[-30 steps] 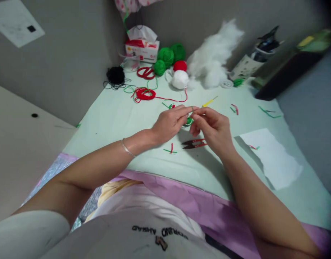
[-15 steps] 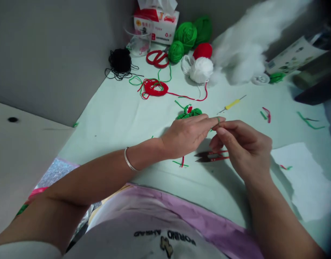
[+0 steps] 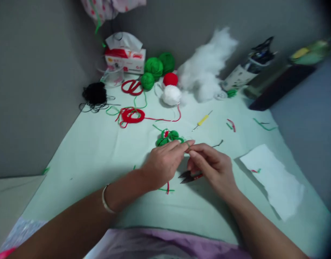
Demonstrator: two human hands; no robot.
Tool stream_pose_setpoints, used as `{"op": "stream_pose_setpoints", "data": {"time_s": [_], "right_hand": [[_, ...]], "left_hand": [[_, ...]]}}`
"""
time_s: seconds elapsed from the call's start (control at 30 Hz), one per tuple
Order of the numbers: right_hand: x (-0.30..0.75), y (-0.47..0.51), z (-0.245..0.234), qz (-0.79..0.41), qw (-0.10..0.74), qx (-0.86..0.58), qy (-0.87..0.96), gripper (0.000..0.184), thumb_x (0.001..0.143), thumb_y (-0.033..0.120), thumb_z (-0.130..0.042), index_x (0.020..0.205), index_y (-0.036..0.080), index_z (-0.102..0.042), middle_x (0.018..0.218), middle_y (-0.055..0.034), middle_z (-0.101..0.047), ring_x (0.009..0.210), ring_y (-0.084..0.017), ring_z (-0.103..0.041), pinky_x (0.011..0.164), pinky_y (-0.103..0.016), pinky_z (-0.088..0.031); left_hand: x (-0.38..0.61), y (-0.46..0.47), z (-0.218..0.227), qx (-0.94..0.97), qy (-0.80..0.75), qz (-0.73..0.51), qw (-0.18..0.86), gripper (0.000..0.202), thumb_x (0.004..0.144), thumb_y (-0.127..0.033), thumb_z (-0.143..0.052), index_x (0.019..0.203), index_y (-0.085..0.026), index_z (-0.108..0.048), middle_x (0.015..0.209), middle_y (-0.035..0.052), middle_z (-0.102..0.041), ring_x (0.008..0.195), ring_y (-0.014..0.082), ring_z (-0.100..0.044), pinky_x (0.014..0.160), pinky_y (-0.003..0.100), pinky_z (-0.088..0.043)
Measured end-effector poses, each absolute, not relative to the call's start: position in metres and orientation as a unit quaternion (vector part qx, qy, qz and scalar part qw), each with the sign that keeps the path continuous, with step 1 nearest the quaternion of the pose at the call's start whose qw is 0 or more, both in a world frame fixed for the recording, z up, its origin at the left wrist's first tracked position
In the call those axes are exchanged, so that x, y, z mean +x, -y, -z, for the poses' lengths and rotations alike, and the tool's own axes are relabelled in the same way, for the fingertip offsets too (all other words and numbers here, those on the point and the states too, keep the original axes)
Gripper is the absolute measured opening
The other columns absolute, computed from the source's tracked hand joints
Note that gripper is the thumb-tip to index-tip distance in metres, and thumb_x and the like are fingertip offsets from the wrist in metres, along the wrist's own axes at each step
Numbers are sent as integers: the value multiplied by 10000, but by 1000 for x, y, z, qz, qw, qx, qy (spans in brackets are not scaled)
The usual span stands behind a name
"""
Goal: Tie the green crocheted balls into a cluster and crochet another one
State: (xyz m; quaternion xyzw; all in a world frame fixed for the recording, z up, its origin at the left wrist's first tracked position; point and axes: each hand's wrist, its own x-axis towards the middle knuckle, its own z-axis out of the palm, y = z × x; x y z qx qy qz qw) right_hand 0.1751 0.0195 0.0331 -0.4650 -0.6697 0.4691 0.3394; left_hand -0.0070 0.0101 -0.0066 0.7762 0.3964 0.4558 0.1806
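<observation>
Green yarn (image 3: 188, 144) runs round a fingertip of my left hand (image 3: 162, 162), whose fingers are held together, stretched to the right. Close against it, my right hand (image 3: 212, 163) is closed, thumb and forefinger pinching the yarn at that fingertip. Just beyond my left fingers lies a small green crocheted piece (image 3: 168, 136) with a red and white spot, partly covered by the hand. Dark-bladed thread snips (image 3: 188, 177) lie on the table below my right fingers, their handles hidden. Past my right knuckles a short dark strand (image 3: 218, 144) shows.
A yellow-handled crochet hook (image 3: 202, 120) lies ahead. Farther back are red yarn (image 3: 133, 115), black yarn (image 3: 94, 94), green balls (image 3: 154, 67), a white ball (image 3: 171, 95), red-handled scissors (image 3: 132, 87), white stuffing (image 3: 208, 64) and a tissue box (image 3: 125, 59). Torn paper (image 3: 273, 180) lies right.
The view has shifted, so the table's contents sit lower and farther left, and more of the back wall shows. Both hands keep nearly the same pose at the green yarn.
</observation>
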Motion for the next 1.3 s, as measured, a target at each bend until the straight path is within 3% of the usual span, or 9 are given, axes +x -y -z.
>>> {"op": "stream_pose_setpoints", "data": {"time_s": [0.1, 0.2, 0.4, 0.63, 0.97, 1.3], "right_hand": [[175, -21, -37, -468, 327, -464, 678, 213, 1006, 371, -593, 942, 200, -701, 593, 27, -632, 480, -115, -568, 481, -229, -490], [176, -21, -39, -466, 324, -455, 686, 228, 1018, 359, -565, 919, 199, -693, 589, 34, -606, 481, -104, -545, 494, -220, -468], [177, -20, -40, -473, 328, -446, 686, 235, 1030, 356, -543, 907, 212, -682, 595, 36, -593, 494, -103, -531, 500, -217, -451], [174, -20, -40, -485, 336, -447, 672, 226, 1032, 338, -532, 907, 208, -668, 579, 50, -577, 461, -85, -488, 476, -203, -413], [177, -22, -39, -505, 319, -449, 664, 229, 1039, 338, -524, 905, 208, -657, 570, 61, -572, 453, -83, -476, 495, -209, -403], [176, -23, -36, -414, 310, -433, 738, 212, 1040, 254, -496, 871, 208, -615, 568, 77, -516, 495, -78, -438, 590, -219, -380]], "left_hand": [[-5, -11, 4, 763, -397, -463, 212, 388, 1041, -147, -448, 1377, -170, -639, 896, 63, -722, 776, 177, -688, 726, 292, -600], [-5, -10, 0, 754, -405, -457, 242, 404, 1047, -171, -435, 1386, -199, -653, 850, 47, -695, 761, 175, -682, 706, 279, -597], [-4, -9, -2, 747, -409, -457, 257, 410, 1053, -205, -445, 1406, -230, -651, 998, 79, -751, 760, 172, -686, 720, 288, -615], [-4, -8, -3, 745, -421, -450, 256, 419, 1048, -193, -456, 1410, -250, -660, 840, 41, -683, 757, 178, -683, 713, 288, -605], [-4, -9, 0, 761, -412, -450, 220, 409, 1036, -159, -477, 1400, -212, -657, 863, 49, -690, 762, 170, -679, 685, 266, -584], [-5, -9, 1, 760, -429, -425, 240, 411, 1031, -129, -456, 1380, -173, -670, 855, 34, -672, 775, 155, -674, 718, 246, -564]]}}
